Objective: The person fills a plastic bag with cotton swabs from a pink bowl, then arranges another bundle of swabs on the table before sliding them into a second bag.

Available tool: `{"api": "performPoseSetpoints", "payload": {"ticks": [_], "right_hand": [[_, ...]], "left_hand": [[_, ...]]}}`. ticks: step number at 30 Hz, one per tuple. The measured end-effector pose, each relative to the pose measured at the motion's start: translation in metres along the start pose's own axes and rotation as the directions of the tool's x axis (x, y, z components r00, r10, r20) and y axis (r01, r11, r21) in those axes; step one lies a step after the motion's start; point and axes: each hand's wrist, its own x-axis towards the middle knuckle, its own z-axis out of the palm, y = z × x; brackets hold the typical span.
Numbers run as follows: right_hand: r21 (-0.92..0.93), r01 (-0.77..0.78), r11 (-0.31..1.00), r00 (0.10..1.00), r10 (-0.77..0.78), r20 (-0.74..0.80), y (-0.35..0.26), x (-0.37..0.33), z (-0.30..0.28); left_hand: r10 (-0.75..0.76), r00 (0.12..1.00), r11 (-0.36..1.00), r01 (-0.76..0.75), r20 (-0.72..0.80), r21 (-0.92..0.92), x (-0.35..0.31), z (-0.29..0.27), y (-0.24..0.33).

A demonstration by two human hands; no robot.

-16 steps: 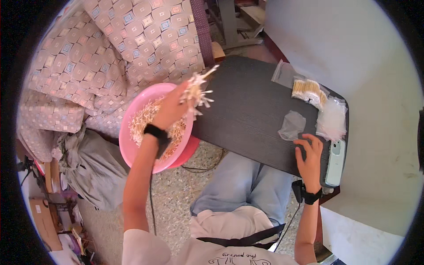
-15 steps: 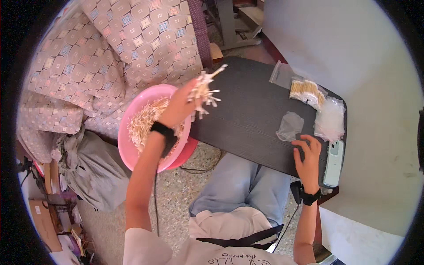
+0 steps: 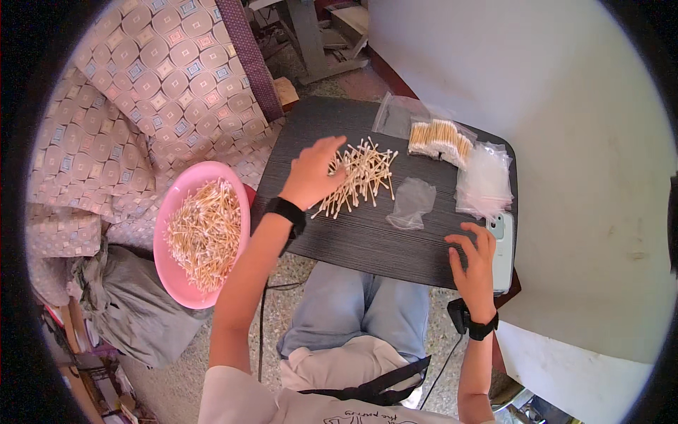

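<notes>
A loose heap of cotton swabs (image 3: 367, 173) lies spread on the dark wood-grain table (image 3: 321, 237). My left hand (image 3: 315, 171) rests at the heap's left side, fingers apart and touching the swabs. Over the table's front right part, my right hand (image 3: 472, 260) is held with its fingers spread and curved, nothing in them. A phone (image 3: 502, 258) lies just right of it. Ahead of that hand is a small clear plastic bag (image 3: 412, 203), lying flat. Left of the table, a pink basin (image 3: 162, 244) holds many more swabs.
Bundled swabs (image 3: 439, 139) in clear bags lie at the table's far right, with a stack of clear bags (image 3: 484, 180) nearer. A pale wall (image 3: 565, 141) borders the right. Patterned cushions (image 3: 169, 78) and a grey cloth bag (image 3: 134, 304) are at left.
My left hand has moved from above the basin onto the table, and its clump of swabs now lies there in a heap. The right hand stays near the phone. The whole view has shifted.
</notes>
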Motion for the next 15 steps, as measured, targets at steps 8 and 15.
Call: {"api": "performPoseSetpoints", "payload": {"ticks": [8,15], "right_hand": [[-0.066,0.025,0.997,0.99,-0.016,0.138,-0.03,-0.036,-0.053],[-0.031,-0.063,0.998,0.857,0.07,0.51,-0.04,-0.128,-0.086]], "left_hand": [[0.162,0.977,0.961,-0.188,-0.138,-0.204,0.041,-0.017,-0.036],[0.079,0.981,0.906,-0.144,-0.176,-0.397,0.03,-0.032,-0.044]]}}
